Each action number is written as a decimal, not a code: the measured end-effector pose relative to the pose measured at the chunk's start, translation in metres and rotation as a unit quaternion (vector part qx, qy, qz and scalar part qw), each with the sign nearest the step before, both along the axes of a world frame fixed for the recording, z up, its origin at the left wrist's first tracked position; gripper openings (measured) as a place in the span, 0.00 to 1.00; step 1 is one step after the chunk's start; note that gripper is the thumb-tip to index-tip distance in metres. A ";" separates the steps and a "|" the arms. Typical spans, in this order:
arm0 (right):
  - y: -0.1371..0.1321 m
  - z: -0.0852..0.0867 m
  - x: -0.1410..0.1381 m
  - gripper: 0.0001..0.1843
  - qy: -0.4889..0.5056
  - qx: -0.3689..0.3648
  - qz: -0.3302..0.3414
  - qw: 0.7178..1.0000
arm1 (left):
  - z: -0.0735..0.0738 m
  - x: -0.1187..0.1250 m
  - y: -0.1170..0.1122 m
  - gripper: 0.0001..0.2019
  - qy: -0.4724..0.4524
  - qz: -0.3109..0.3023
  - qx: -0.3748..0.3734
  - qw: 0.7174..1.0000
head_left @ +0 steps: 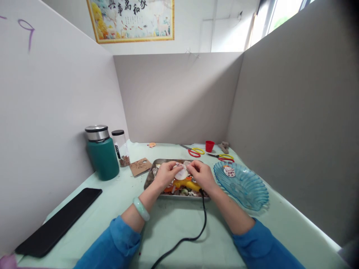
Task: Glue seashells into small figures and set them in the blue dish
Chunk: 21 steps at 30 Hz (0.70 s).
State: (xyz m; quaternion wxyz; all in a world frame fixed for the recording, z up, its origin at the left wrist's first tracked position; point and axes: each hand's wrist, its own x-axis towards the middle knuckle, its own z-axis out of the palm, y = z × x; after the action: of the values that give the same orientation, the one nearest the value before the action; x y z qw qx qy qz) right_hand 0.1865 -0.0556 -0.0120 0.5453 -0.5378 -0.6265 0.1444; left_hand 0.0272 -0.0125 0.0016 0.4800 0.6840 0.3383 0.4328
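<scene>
My left hand (165, 175) and my right hand (203, 175) are close together above a metal tray (174, 197). Between the fingertips of both is a thin, round white shell (181, 174), pinched at its upper edges. A second small pale piece (186, 163) shows by my right fingertips, too small to name. Under the hands, a yellow glue gun (187, 184) with an orange part lies in the tray on top of mixed shells (184, 192). Its black cord (204, 220) runs over the tray's front rim toward me.
Right of the tray is a blue glass dish (246, 188) holding a speckled round piece (229, 171). Behind lie two scissors (196, 151) and a red cup (209, 146). Leftward stand a green flask (103, 158), a jar (120, 147), a brown card (140, 167) and a black slab (60, 222). Grey panels surround the table.
</scene>
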 end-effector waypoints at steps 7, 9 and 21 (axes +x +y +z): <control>-0.001 0.001 -0.001 0.13 0.006 0.000 -0.002 1.000 | 0.002 0.001 -0.008 0.17 -0.028 -0.054 -0.070 0.996; -0.002 0.002 -0.001 0.13 0.006 0.001 0.000 1.000 | 0.000 0.002 -0.008 0.16 -0.036 -0.053 -0.082 0.995; -0.002 0.001 -0.003 0.13 -0.002 0.008 -0.005 1.000 | -0.003 0.003 -0.007 0.15 -0.044 -0.056 -0.087 0.994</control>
State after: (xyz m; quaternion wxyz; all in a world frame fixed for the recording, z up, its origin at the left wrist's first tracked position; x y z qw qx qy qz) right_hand 0.1838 -0.0578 -0.0112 0.5490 -0.5371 -0.6259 0.1357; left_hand 0.0303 -0.0192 -0.0015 0.5758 0.6379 0.3138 0.4039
